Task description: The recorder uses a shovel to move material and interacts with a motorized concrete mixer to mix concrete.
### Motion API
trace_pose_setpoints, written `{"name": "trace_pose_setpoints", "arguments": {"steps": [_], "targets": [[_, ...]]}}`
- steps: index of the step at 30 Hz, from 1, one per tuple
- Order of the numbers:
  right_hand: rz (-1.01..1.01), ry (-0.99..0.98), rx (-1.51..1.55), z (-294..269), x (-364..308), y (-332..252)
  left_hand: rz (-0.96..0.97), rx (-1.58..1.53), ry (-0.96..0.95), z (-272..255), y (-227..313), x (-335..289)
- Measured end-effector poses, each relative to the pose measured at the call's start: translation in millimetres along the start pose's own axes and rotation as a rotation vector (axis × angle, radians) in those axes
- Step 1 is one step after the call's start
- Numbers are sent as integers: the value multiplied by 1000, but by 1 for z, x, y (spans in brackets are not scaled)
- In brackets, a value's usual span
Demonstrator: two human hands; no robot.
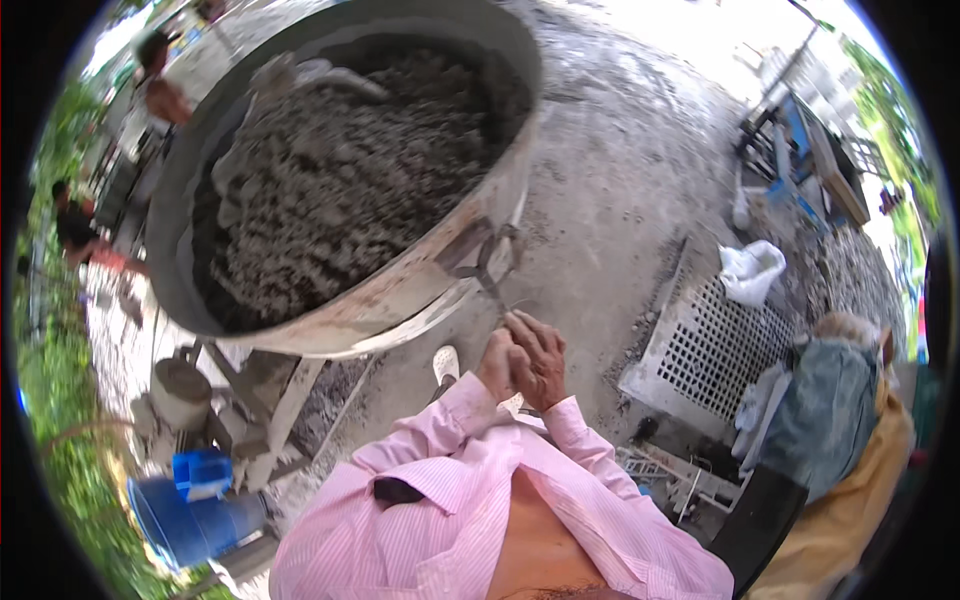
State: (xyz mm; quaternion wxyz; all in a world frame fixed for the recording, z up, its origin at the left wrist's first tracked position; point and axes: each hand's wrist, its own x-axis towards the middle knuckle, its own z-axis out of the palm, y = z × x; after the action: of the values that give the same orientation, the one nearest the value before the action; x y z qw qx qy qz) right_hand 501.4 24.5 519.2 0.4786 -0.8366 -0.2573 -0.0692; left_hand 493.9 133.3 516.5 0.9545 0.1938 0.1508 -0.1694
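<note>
A big round metal tub takes up the upper left, tilted, its rim pale and caked. Wet grey mix, like mortar or concrete, lies inside it. On the tub's near side sits a rusty metal bracket, from which a thin dark piece runs down toward my fingers. Just below that piece, my left hand is closed, pressed against the right. My right hand is also closed, fingers curled beside the left one. Whatever they grip is hidden between them.
Right of me a white perforated crate panel lies on the dusty floor, with a white bag on it. Grey and tan cloths hang at the right. Lower left are a blue barrel and buckets. Two people stand at far left.
</note>
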Motion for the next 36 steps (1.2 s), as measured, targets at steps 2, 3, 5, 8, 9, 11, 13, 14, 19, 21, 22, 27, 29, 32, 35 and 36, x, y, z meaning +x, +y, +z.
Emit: {"name": "trace_pose_setpoints", "arguments": {"steps": [2, 3, 5, 8, 9, 11, 13, 14, 19, 21, 22, 27, 29, 32, 35, 36], "targets": [[-101, 33, -165, 1, -3, 26, -158, 44, 20, 1, 15, -2], [-33, 43, -159, -3, -2, 38, -186, 150, 129, 12, 29, -13], [281, -11, 69, -13, -11, 104, -35, 222, 104, 13, 58, -36], [468, 140, -73, -35, -15, 172, 335, 474, -9, 18, 126, -81], [501, 136, -32, -47, -11, 182, 512, 592, 102, 19, 149, -100], [620, 181, 120, -52, 18, 162, 836, 807, 350, 16, 189, -141], [581, 211, 135, -48, 48, 145, 1093, 930, 651, 3, 227, -174], [538, 229, 99, -41, 69, 121, 1191, 953, 827, -8, 242, -190], [323, 271, 75, 3, 155, 38, 1395, 796, 1137, -74, 303, -254], [259, 289, 70, 19, 183, 10, 1405, 825, 1234, -87, 321, -264], [150, 313, 129, 29, 197, -6, 1389, 828, 1233, -94, 330, -265], [-71, 316, 226, 78, 255, -23, 1404, 1066, 1224, -125, 362, -237], [-203, 243, -92, 91, 264, -15, 1301, 1243, 1295, -132, 364, -225], [-39, 214, -16, 92, 267, -22, 1282, 1430, 1296, -140, 367, -219], [57, 198, 1, 92, 263, -24, 1098, 1359, 1357, -133, 367, -220], [52, 193, -12, 91, 263, -23, 1079, 1364, 1351, -130, 368, -219]]}}
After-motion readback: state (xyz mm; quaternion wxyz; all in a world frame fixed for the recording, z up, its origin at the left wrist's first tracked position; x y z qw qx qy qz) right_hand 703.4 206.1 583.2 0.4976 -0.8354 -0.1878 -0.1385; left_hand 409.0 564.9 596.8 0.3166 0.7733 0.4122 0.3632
